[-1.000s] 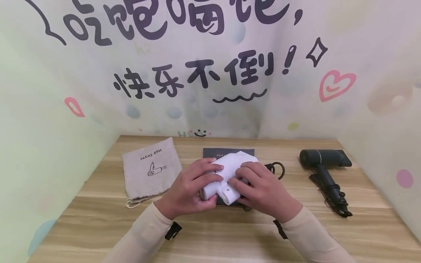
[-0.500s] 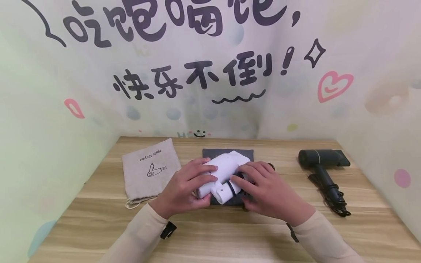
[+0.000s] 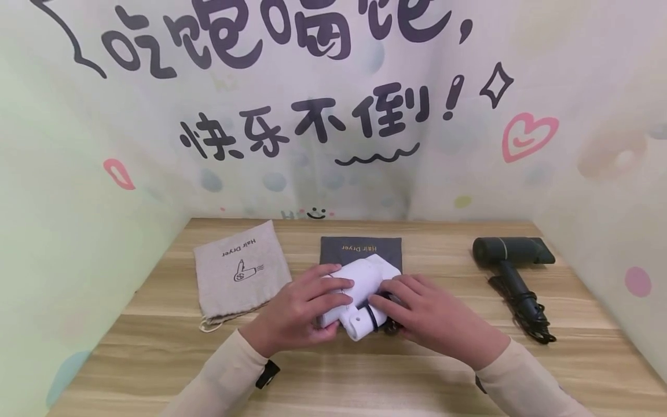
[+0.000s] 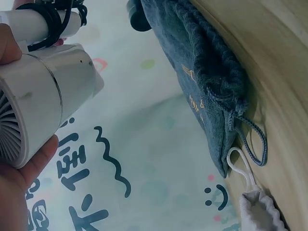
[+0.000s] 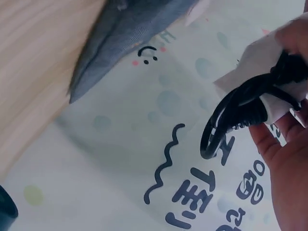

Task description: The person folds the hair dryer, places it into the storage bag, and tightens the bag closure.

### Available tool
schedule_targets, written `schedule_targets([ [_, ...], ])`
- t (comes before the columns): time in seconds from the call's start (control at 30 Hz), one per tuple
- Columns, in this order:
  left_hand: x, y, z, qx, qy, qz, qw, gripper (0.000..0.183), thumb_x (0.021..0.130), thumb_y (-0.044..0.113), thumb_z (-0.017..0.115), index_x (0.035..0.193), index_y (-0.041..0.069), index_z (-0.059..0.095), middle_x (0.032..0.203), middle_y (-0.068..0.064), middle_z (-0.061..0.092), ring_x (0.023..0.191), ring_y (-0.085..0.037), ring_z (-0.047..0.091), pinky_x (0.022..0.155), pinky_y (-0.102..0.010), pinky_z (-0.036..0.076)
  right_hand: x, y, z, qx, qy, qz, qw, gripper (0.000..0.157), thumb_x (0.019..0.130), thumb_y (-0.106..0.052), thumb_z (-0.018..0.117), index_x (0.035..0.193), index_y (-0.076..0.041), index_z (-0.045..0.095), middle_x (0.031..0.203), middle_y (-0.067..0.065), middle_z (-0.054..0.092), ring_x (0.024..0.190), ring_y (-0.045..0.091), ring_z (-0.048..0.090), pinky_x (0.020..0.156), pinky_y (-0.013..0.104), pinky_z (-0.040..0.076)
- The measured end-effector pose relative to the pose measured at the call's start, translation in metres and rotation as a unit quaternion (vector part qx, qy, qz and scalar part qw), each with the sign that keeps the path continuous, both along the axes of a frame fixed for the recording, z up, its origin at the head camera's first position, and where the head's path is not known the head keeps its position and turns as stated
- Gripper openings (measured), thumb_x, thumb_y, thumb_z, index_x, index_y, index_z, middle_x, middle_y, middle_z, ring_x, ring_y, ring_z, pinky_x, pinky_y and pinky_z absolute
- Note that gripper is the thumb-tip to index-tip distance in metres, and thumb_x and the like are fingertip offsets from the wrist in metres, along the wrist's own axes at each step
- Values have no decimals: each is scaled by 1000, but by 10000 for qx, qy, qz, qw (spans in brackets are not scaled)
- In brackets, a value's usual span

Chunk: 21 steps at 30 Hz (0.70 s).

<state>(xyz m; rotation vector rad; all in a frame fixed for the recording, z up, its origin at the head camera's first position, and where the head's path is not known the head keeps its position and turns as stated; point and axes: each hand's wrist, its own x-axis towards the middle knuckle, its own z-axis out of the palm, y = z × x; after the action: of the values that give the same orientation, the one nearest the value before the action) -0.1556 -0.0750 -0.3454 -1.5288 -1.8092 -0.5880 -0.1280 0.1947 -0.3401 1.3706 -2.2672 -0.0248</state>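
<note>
- Spanning the scene, a wooden table (image 3: 156, 347) was seen, backed by a printed wall (image 3: 323, 116).
- A beige bag (image 3: 241, 275) was laid flat at the table's left; a dark blue bag (image 3: 359, 249) was spread at the middle, with drawstrings showing in the left wrist view.
- A black dryer (image 3: 513, 260) was set down at the right, well apart from the hands.
- A white dryer (image 3: 359, 289) was held just over the blue bag, between both hands.
- The left hand (image 3: 302, 310) was wrapped around the white dryer's barrel, its fingers curled over it.
- The right hand (image 3: 432, 315) was closed on the dryer's handle and the black cord (image 5: 240, 115) wound round it.
</note>
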Motion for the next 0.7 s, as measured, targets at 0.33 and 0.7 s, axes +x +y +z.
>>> schedule_targets([
  [0.33,2,1,-6,-6,-2,8,10000,39,60,13,67,99,7,65,115,-6,59,111,-34,52,95,-37,41,1,-7,0,-180,-205,126,9995,64,57,-28,84,112,-13,54,106,1,51,92,20,51,81,36,46],
  [0.7,1,-1,-4,270,170,66,9995,35,61,12,64,96,6,66,112,-8,61,108,-35,53,92,-38,44,-3,-9,-2,60,244,31,9997,66,62,-27,82,119,-12,53,112,6,51,97,23,50,82,38,46],
])
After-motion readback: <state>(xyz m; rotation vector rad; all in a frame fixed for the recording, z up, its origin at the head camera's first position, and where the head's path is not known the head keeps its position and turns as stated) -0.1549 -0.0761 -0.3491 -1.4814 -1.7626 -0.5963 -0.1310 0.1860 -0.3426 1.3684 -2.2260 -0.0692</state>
